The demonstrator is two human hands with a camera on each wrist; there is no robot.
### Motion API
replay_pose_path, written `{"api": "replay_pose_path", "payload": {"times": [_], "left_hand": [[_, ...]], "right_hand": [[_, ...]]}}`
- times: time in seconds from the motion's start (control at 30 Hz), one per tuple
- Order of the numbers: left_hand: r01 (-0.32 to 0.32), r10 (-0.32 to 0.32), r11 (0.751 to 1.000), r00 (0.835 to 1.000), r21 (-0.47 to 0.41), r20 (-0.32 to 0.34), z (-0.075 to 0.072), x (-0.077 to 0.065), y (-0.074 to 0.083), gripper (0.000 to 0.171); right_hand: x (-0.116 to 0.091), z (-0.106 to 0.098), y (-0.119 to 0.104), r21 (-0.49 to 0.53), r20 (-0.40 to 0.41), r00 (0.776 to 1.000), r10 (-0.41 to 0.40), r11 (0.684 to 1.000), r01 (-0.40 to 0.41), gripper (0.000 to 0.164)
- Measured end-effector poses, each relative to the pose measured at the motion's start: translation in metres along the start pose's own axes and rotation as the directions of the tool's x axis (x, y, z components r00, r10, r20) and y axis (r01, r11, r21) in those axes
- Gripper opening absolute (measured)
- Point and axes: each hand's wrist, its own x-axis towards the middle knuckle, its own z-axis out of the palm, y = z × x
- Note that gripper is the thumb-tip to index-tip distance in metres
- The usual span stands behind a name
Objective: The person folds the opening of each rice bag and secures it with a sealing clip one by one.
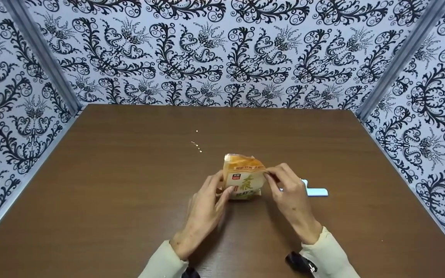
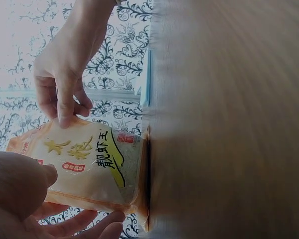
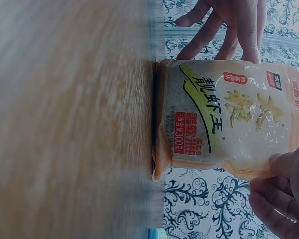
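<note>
A small orange and cream bag of rice [image 1: 245, 179] stands upright on the table, its top edge uneven and sloping to the right. My left hand [image 1: 203, 206] holds it by the left side, thumb on the printed front and fingers round the back. At the upper right edge, my right hand [image 1: 292, 195] pinches the film between thumb and fingers. The right wrist view shows the bag's printed front [image 3: 239, 109] and its base on the table. Whether the top is torn open cannot be told.
A light-blue plastic piece [image 1: 318, 192] lies on the brown table [image 1: 129, 185], partly hidden behind the right hand. Several small white grains [image 1: 197, 145] are scattered beyond the bag. Patterned walls [image 1: 222, 50] enclose the table at the back and sides.
</note>
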Motion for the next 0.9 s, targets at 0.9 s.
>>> {"api": "replay_pose_path", "payload": {"times": [0.9], "left_hand": [[0.047,-0.046,0.998,0.998,0.036,-0.030,0.0029,0.0035,0.0027,0.042]], "right_hand": [[0.0008,-0.0040,-0.0014,-0.155,-0.006,0.993,-0.120,0.981,0.118,0.010]]}}
